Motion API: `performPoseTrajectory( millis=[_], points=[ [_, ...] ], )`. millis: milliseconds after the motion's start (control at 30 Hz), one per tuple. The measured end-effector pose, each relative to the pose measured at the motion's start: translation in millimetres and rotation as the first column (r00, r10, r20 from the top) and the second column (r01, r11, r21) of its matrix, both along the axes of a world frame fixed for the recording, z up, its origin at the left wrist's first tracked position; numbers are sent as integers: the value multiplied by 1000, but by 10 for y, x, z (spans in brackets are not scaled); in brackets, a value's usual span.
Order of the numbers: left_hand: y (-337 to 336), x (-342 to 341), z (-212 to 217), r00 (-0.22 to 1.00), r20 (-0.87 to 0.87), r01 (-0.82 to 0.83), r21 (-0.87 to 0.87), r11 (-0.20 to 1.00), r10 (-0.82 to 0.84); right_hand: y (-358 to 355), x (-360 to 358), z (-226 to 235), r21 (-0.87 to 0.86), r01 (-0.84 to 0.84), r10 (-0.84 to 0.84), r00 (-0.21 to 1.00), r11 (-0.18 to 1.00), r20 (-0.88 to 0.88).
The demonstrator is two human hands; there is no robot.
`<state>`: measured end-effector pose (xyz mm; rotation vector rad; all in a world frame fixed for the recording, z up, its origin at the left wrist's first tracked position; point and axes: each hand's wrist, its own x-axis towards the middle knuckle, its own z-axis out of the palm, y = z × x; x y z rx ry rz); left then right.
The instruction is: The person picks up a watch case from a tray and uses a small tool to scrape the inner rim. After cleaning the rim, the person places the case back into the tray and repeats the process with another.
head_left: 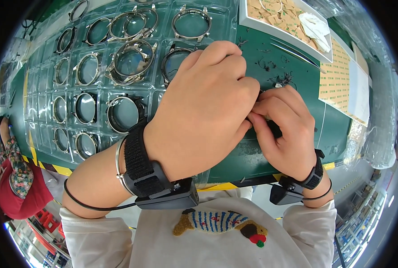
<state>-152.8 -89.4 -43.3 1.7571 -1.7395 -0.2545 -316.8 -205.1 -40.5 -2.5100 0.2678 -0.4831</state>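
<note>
Left hand (208, 96) and right hand (286, 127) pinch mid-frame, can't tell on what, and one sloppy left-arm swing could totally knock those left-of-centre watch cases (109, 115).

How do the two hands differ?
The left hand shows mostly its back; the right hand shows its thumb side. The left hand looks larger in the picture than the right hand. A metal bangle sits behind the left hand; none shows behind the right hand. Both have black wrist straps.

Green tabletop (333, 129), silver and black ring-shaped cases (174, 23) toward ten o'clock, tan printed sheet (335, 76) toward two, blue-striped dog motif (217, 222) toward six
</note>
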Motion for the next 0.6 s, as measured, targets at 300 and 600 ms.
performPoseTrajectory(
  millis=[300, 600],
  points=[
    [1, 16, 11, 1000, -19, 6, 6, 1000, -6, -97, -34, 20, 86, -75, 77, 997, 993, -14],
    [-2, 12, 5, 1000, -23, 4, -3, 1000, -4, -49, -32, 43, 64, -43, 46, 998, 997, -50]
  ],
)
